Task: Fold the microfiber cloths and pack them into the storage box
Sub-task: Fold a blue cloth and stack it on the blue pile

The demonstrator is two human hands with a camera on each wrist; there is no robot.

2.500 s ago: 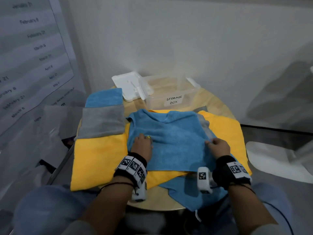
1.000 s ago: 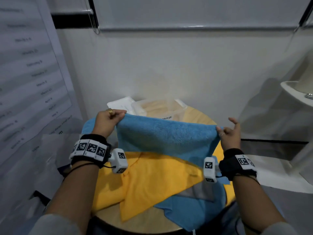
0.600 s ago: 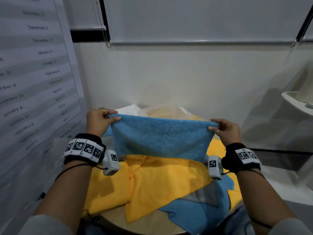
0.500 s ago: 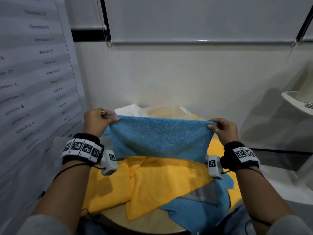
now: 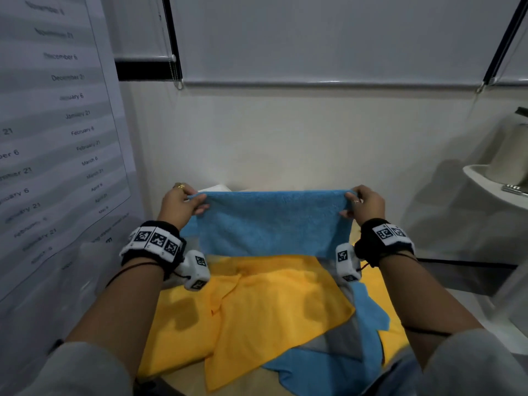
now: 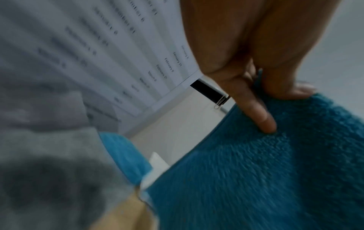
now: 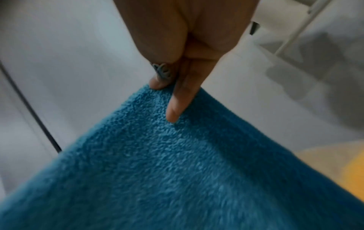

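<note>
A blue microfiber cloth [image 5: 271,221] hangs folded and stretched in the air above the table, held by its two top corners. My left hand [image 5: 183,205] pinches the left corner [image 6: 275,99] between thumb and fingers. My right hand [image 5: 361,204] pinches the right corner [image 7: 169,91] the same way. Below it lie loose yellow cloths [image 5: 265,310], a grey cloth [image 5: 334,341] and another blue cloth [image 5: 323,370] on the round wooden table [image 5: 245,387]. The storage box is hidden behind the held cloth.
A white lid [image 5: 217,187] peeks out behind the cloth's top left. A folded blue cloth [image 6: 126,154] and a grey cloth [image 6: 49,171] lie at the left. A printed date sheet [image 5: 51,132] covers the left wall; a white shelf [image 5: 497,187] stands at the right.
Both hands picked the blue cloth off the table and lifted it. Over the last second the top edge has been pulled taut and level, a little farther from me.
</note>
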